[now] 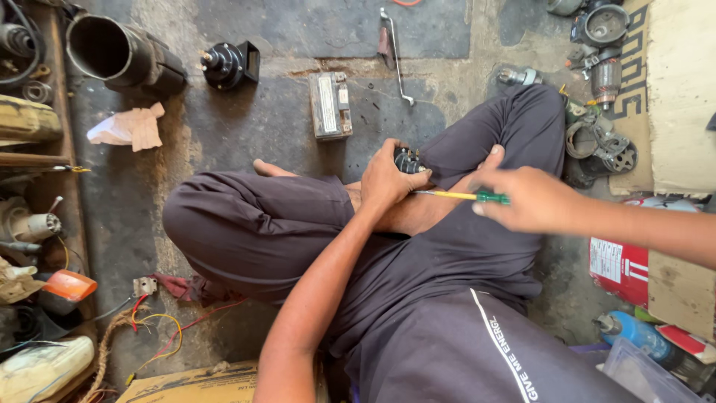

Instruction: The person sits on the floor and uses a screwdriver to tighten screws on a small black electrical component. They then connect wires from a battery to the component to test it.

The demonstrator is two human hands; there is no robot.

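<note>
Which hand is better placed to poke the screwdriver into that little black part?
Probably the right. The right hand already grips the screwdriver, its tip aimed toward the small black part. The left hand is busy gripping that part.

I'm seeing a small dark part (408,160) sitting in my left grip (386,179), its ribbed top poking out above the fingers. A screwdriver (462,196), yellow shaft and green handle, is lying level from my right grip (526,198), its tip reaching under the left grip.
</note>
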